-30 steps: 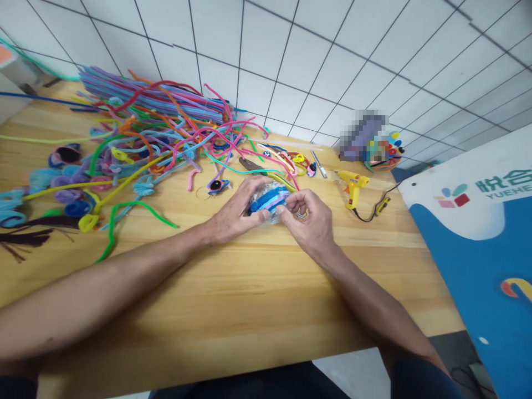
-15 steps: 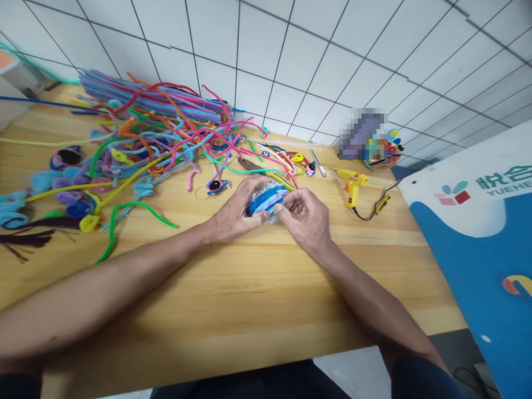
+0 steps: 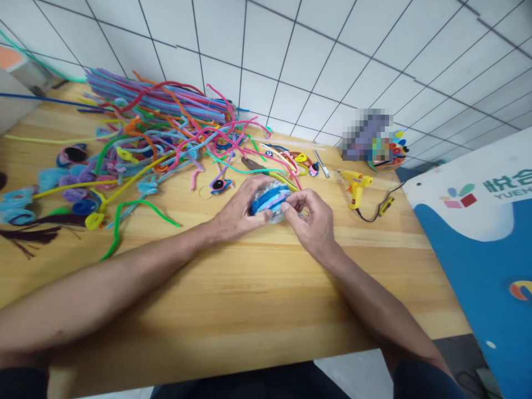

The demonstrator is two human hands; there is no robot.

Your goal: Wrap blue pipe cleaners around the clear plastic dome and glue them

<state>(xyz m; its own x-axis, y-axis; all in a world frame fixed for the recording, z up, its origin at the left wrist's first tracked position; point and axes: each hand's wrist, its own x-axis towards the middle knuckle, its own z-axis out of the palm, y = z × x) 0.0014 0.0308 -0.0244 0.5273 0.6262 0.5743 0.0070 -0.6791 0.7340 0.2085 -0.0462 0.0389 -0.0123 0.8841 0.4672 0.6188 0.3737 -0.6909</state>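
A rounded piece wound from fuzzy pipe cleaners, striped in blue, light blue and lilac with greyish edges, is held just above the table. My left hand wraps round its left side, thumb along the near edge. At its right end the thumb and forefinger of my right hand are pinched together against the lilac stripe. Whatever lies between those fingertips is too small to make out. Right behind the piece, pliers with yellow-green handles lie partly hidden.
Loose coloured pipe cleaners and a thick bundle spread over the table's left and back. A yellow glue gun stands at right, its cord running to a printed board. A small blue-and-black figure lies nearby.
The view has shifted slightly, so everything sits a little further right. Both hands keep nearly the same hold on the striped piece; my right fingertips show only a slight shift.
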